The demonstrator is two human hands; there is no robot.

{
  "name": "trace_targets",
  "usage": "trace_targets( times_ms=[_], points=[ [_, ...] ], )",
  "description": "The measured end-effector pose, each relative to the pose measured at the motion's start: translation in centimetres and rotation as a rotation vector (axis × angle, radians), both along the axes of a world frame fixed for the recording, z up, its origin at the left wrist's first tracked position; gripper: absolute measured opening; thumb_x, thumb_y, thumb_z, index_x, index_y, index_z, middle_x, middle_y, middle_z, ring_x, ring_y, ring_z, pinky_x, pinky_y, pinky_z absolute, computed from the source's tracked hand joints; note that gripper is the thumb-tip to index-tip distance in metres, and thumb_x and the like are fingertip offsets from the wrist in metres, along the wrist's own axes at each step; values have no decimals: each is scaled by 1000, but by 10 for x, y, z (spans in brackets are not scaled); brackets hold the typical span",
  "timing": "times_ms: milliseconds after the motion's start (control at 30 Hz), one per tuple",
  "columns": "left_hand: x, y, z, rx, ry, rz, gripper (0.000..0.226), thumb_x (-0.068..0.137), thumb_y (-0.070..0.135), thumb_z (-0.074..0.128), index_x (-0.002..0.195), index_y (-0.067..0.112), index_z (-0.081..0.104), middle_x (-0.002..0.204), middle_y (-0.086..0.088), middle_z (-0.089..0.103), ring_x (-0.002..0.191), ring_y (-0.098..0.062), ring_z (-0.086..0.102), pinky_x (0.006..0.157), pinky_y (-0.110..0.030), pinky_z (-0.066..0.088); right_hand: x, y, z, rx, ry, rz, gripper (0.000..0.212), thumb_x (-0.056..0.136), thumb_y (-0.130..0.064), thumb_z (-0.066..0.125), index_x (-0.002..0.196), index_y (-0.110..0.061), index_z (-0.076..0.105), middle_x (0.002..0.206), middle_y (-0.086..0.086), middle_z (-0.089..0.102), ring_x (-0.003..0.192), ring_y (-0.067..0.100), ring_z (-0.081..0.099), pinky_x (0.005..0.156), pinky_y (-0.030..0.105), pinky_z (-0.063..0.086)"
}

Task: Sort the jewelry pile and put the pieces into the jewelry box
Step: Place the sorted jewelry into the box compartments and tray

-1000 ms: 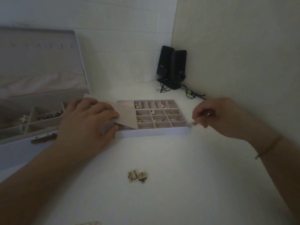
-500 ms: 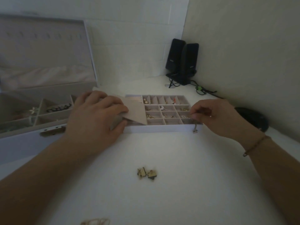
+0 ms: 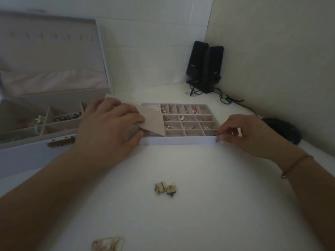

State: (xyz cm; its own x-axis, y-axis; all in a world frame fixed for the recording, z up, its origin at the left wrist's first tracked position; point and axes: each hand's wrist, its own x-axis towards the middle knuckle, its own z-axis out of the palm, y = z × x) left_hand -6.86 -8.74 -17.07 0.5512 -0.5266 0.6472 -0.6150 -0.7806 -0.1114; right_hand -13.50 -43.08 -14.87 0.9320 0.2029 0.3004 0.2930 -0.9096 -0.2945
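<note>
Lilac and velvet-lined, our jewelry box (image 3: 54, 124) stands lid-up at far left, a black piece in one compartment. Just beside it, our left hand (image 3: 110, 127) lies flat with fingers relaxed across a beige flap (image 3: 154, 122) at the left end of the divided tray (image 3: 181, 141), whose small cells hold earrings. At the tray's front right corner, our right hand (image 3: 243, 133) has curled fingertips against the rim; whether they pinch anything we cannot tell. Two gold square earrings (image 3: 165, 189) lie on the white table (image 3: 217, 205) nearer us, a gold chain (image 3: 108, 244) at the bottom edge. Black speakers (image 3: 204, 66) stand in the far corner.
</note>
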Motion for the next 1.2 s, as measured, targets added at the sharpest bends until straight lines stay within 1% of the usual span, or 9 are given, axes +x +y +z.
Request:
trace_targets(
  times_ms=[233, 333, 500, 600, 733, 833, 967, 1100, 1200],
  points=[
    [0, 0, 0, -12, -9, -10, 34, 83, 47, 56, 104, 26, 73, 110, 6, 70, 100, -32, 60, 97, -48, 40, 2, 5, -7, 145, -46, -59, 12, 82, -14, 68, 75, -24, 66, 71, -8, 62, 69, 14, 55, 57, 10, 38],
    [0, 0, 0, -13, -12, -8, 34, 82, 46, 56, 104, 26, 73, 109, 6, 70, 100, -32, 60, 97, -48, 40, 6, 5, -10, 206, -105, -124, 9, 84, -17, 66, 80, -24, 67, 76, -5, 65, 71, 14, 59, 63, 21, 43],
    [0, 0, 0, -8, -1, -2, 34, 82, 47, 57, 105, 26, 73, 110, 7, 70, 102, -31, 59, 97, -48, 40, 1, 12, -8, 33, -192, -84, 10, 88, -28, 60, 89, -25, 69, 78, -7, 61, 69, 18, 56, 63, 35, 47],
    [0, 1, 0, -8, 9, 1, 34, 82, 46, 58, 105, 27, 73, 110, 7, 70, 102, -31, 59, 98, -49, 40, -13, 43, 0, -59, -251, 62, 29, 88, -47, 51, 95, -25, 70, 85, -12, 62, 79, 6, 54, 70, 27, 48],
    [-2, 0, 1, -7, 8, 0, 34, 81, 46, 58, 105, 26, 73, 110, 7, 70, 102, -30, 58, 97, -48, 40, -37, 97, 3, -96, 14, 395, 44, 84, -62, 53, 119, -37, 59, 106, -19, 60, 98, -4, 54, 86, 13, 43],
    [-2, 1, 1, -11, 9, -4, 34, 82, 45, 57, 104, 26, 73, 110, 7, 70, 102, -31, 58, 97, -48, 41, -43, 120, -10, -106, 118, 576, 44, 86, -50, 60, 127, -32, 55, 119, -10, 54, 100, 7, 57, 84, 26, 49],
    [-1, 0, 0, -21, 2, -6, 34, 81, 46, 56, 104, 27, 73, 109, 7, 70, 102, -30, 58, 97, -47, 40, -41, 124, -21, -127, 63, 670, 16, 91, -23, 62, 106, -18, 68, 107, 0, 59, 89, 13, 57, 77, 31, 51],
    [-1, 0, 0, -31, -2, -10, 34, 81, 46, 57, 103, 27, 73, 109, 8, 70, 101, -30, 58, 97, -48, 40, -34, 113, -19, -198, -111, 619, 21, 92, -20, 50, 103, -14, 67, 105, 4, 63, 93, 19, 61, 80, 30, 51],
    [-1, -1, 0, -29, -6, -9, 32, 81, 46, 59, 103, 28, 73, 109, 8, 70, 101, -30, 58, 97, -47, 40, -16, 97, -10, -69, -265, 414, 21, 92, -21, 52, 100, -12, 69, 103, 4, 65, 95, 13, 58, 87, 17, 43]
  ],
)
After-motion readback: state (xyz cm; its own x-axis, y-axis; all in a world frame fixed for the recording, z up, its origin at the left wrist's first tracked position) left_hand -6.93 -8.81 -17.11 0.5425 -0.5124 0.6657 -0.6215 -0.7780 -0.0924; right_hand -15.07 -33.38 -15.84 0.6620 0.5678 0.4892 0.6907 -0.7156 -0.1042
